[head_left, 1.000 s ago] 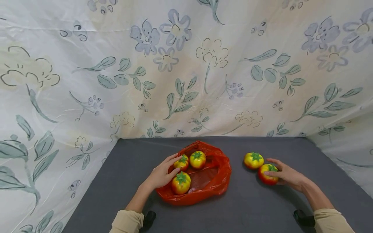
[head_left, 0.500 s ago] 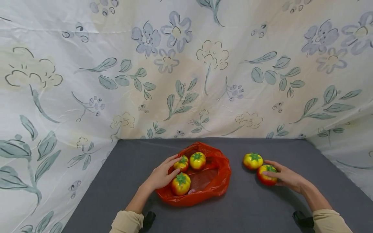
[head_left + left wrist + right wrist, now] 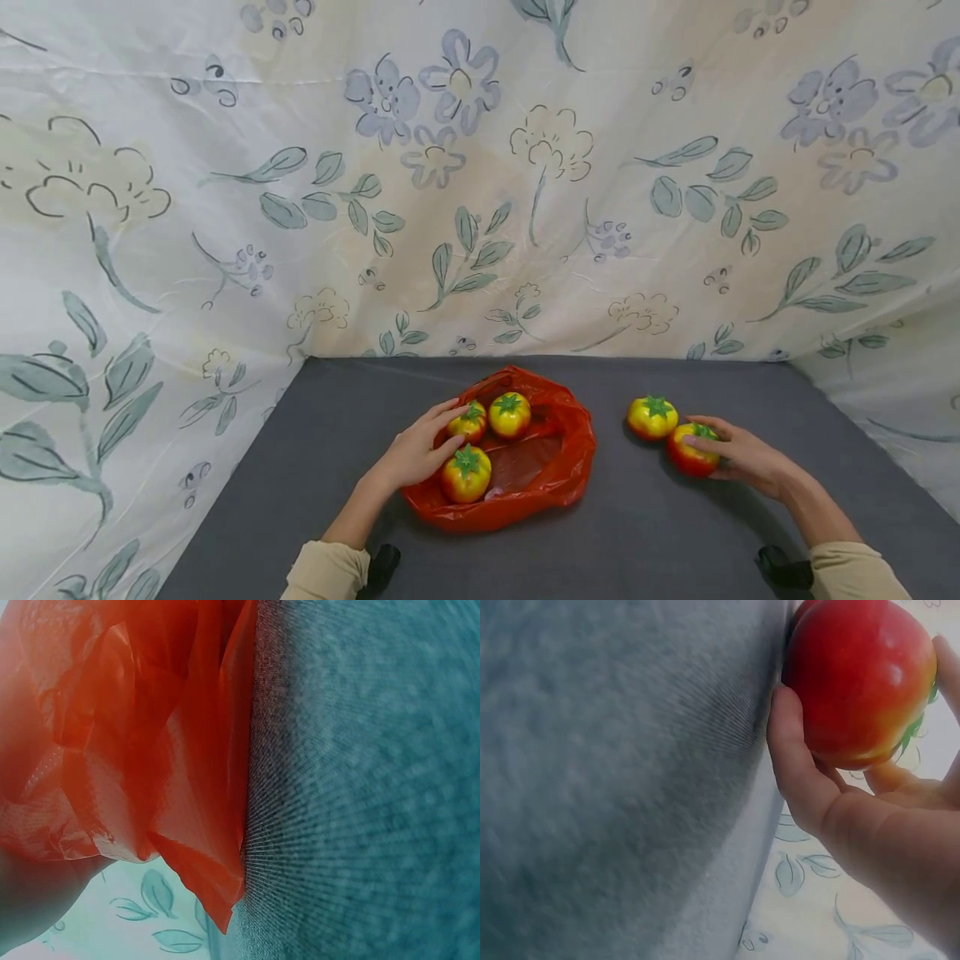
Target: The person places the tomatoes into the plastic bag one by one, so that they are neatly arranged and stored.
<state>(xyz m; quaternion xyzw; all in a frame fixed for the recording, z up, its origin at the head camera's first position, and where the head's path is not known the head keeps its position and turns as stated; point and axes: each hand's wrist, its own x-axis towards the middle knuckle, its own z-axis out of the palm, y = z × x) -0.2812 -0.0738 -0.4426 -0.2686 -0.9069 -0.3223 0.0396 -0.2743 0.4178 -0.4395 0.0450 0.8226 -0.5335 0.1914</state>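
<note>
Cloth (image 3: 337, 242): one, floral. Hung behind the table and down its sides.

Table (image 3: 615, 542): one, dark grey, flat. Likely to offer little to halt a rolling round object.

Bag (image 3: 581, 442): one, red, thin plastic. Set open on the table, rim crumpled. Apt to fold inward or slide under a careless pull at the left edge, being so limp; mouth then narrowed, contents tipped.

Left hand (image 3: 415, 450): at the bag's left rim, fingers and thumb reaching over. Partly masked by plastic in the left wrist view; cannot tell whether gripping the rim or merely resting there. Could jostle the contents through any sudden shift.

Right hand (image 3: 753, 458): well apart from the bag, fingers and thumb curled round one tomato.

Front tomato (image 3: 466, 472), back tomato (image 3: 509, 414), left tomato (image 3: 471, 425): inside the bag, toward the left and rear. Liable to be bruised by anything dropped in from above.

Held tomato (image 3: 692, 457): in the right hand, right of the bag; lift from the table not clear. Smooth and glossy, so could squirt free under an uneven pinch.

Loose tomato (image 3: 652, 417): ungripped, close against the held one. Could be nudged into rolling by a sideways sweep.
</note>
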